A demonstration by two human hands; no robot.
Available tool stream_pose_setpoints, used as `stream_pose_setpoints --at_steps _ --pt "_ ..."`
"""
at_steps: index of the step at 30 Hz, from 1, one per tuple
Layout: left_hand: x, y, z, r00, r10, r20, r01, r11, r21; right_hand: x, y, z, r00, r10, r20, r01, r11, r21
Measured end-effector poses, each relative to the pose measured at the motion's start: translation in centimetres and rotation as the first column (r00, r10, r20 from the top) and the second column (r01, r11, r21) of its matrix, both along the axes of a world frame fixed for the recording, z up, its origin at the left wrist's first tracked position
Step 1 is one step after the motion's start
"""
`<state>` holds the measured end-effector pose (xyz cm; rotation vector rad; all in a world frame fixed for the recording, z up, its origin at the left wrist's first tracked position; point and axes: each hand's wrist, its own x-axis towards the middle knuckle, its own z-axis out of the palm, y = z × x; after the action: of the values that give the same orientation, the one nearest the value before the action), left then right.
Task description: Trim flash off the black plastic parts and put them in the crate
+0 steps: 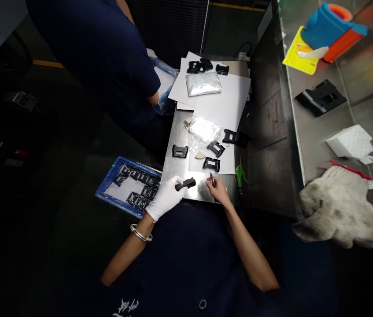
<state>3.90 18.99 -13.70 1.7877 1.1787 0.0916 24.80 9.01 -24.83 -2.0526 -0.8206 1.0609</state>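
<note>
My left hand [166, 197], in a white glove, is closed on a black plastic part [186, 184] seen edge-on above the near end of the metal table [172, 169]. Bare, my right hand [218, 190] grips a slim, dark tool with a pointed tip [212, 178], probably a trimming knife; its exact kind is too small to tell. Tool and part are apart. Just beyond my hands, a black frame-shaped part [212, 164] lies on white paper [227, 159], with another such part [216, 149] behind it. One more black part [180, 151] rests on bare metal at the left.
A blue-lined crate [107, 193] of bagged black parts stands at left. A clear plastic bag [202, 130] and a green air gun [240, 176] lie ahead. On the right-hand metal shelf are a dirty glove [338, 204] and a black part [323, 97]. Another person [107, 66] stands at far left.
</note>
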Motion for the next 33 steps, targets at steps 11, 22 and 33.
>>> stream_pose_setpoints --at_steps 11,22,33 --pt "-0.7 -0.8 -3.8 0.986 0.166 0.02 -0.165 0.985 -0.06 9.4 -2.5 -5.5 0.87 -0.204 0.448 0.259 0.964 -0.063" --pt "-0.9 -0.3 -4.6 0.994 -0.044 -0.102 0.075 0.942 0.326 10.8 -6.0 -6.0 0.862 0.074 0.501 0.021 0.983 -0.182" --pt "-2.1 0.5 -6.9 0.935 -0.157 -0.319 0.259 0.915 0.309 3.4 -8.2 2.5 0.685 0.696 0.215 -0.679 0.717 -0.156"
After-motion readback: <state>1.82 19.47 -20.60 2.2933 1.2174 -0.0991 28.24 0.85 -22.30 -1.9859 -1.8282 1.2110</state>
